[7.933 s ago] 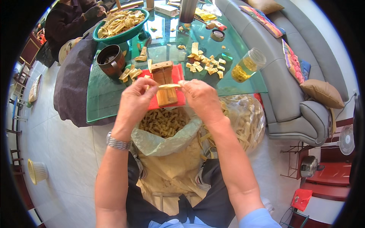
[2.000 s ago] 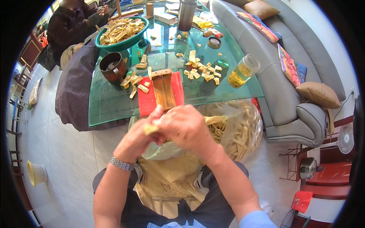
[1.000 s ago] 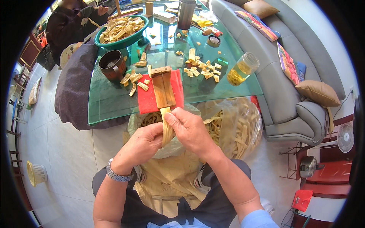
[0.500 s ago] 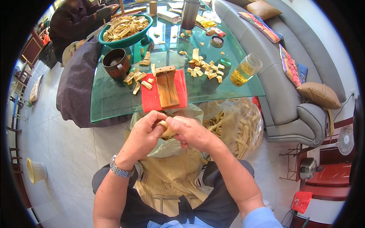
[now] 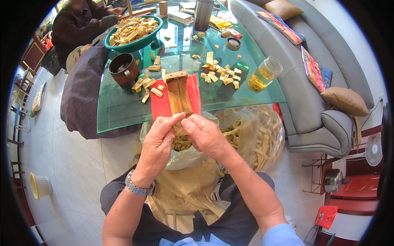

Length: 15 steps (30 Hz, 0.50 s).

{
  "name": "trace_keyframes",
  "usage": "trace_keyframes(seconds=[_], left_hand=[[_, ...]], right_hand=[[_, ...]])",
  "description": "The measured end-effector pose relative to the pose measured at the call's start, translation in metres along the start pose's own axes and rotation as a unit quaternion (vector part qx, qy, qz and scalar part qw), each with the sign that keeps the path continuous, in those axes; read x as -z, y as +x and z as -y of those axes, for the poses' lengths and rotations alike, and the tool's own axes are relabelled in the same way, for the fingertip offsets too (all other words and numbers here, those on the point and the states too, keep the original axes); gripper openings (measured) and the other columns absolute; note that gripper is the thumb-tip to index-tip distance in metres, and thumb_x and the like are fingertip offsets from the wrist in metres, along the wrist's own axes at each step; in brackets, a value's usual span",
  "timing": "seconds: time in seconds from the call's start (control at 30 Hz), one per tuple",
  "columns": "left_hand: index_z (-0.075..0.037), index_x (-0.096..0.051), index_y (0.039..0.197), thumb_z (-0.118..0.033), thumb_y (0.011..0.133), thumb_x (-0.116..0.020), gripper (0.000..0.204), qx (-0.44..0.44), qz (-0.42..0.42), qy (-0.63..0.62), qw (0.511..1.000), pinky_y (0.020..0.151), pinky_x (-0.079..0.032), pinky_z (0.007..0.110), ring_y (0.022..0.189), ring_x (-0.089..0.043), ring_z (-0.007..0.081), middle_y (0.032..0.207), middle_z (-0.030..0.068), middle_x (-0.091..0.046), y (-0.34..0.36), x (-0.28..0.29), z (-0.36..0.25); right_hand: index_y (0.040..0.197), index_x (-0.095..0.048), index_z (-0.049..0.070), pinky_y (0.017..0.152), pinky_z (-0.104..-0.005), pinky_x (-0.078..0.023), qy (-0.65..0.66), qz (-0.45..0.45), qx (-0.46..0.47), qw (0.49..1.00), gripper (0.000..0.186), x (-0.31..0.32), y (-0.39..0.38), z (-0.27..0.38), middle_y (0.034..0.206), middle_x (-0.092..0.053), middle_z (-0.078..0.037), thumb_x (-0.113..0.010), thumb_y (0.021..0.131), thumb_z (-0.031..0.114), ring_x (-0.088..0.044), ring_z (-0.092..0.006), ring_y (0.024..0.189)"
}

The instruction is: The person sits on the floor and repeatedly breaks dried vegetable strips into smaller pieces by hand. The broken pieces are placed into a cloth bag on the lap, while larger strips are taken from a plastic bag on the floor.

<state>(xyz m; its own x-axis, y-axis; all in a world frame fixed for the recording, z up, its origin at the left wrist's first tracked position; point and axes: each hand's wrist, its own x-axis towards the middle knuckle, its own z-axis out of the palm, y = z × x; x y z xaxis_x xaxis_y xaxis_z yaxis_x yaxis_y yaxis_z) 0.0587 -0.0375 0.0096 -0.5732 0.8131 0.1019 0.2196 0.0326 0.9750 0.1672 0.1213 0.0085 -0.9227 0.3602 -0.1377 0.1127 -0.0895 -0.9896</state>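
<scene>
My left hand [image 5: 162, 133] and my right hand [image 5: 203, 133] meet at the near end of a wooden block tool [image 5: 179, 95], which has a lengthwise groove and a crosspiece at its far end. Both hands are closed, with thumbs and forefingers close together. Between them shows a bit of a pale, dried, fibrous strip [image 5: 179, 131], mostly hidden by my fingers. Under the tool lies a red cloth [image 5: 162, 104] at the glass table's near edge. Below my hands, a clear plastic bag [image 5: 170, 160] holds more pale pieces.
Cut pieces [image 5: 223, 73] lie right of the tool, longer ones [image 5: 144, 84] left. A dark mug [image 5: 124, 69], green basin [image 5: 135, 43], glass jar [image 5: 264, 74] and steel flask [image 5: 203, 15] stand on the glass table [image 5: 123, 119]. Another person [image 5: 78, 30] sits far left; a grey sofa [image 5: 295, 98] stands right.
Both hands have moved forward and slightly up to the near end of the wooden tool. The pale strip shows less between them. My left forefinger is straighter now.
</scene>
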Motion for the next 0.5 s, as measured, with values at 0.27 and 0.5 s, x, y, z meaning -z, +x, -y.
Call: trace_keyframes(seconds=[0.27,0.5], left_hand=[[-0.003,-0.044,0.156,-0.025,0.114,-0.045,0.047,0.046,0.019,-0.245,0.968,0.116,-0.036,0.031,0.136,-0.050,0.0176,0.148,0.0108,-0.055,-0.009,-0.009,-0.004],[0.001,-0.051,0.149,-0.039,0.113,-0.046,0.054,0.040,-0.041,-0.150,0.987,0.107,-0.046,0.030,0.125,-0.058,0.0161,0.140,0.0123,-0.062,-0.008,-0.016,-0.005]], right_hand=[[0.116,-0.057,0.008,0.064,-0.0223,-0.046,0.226,0.127,-0.061,0.964,0.024,-0.002,-0.008,0.012,0.082,-0.056,0.003,-0.048,0.113,0.030,-0.051,-0.0043,0.072],[0.118,-0.056,0.004,0.072,-0.0294,-0.050,0.066,0.081,0.002,0.995,0.030,-0.026,-0.013,0.002,0.099,-0.061,-0.004,-0.048,0.113,0.032,-0.055,-0.0100,0.082]])
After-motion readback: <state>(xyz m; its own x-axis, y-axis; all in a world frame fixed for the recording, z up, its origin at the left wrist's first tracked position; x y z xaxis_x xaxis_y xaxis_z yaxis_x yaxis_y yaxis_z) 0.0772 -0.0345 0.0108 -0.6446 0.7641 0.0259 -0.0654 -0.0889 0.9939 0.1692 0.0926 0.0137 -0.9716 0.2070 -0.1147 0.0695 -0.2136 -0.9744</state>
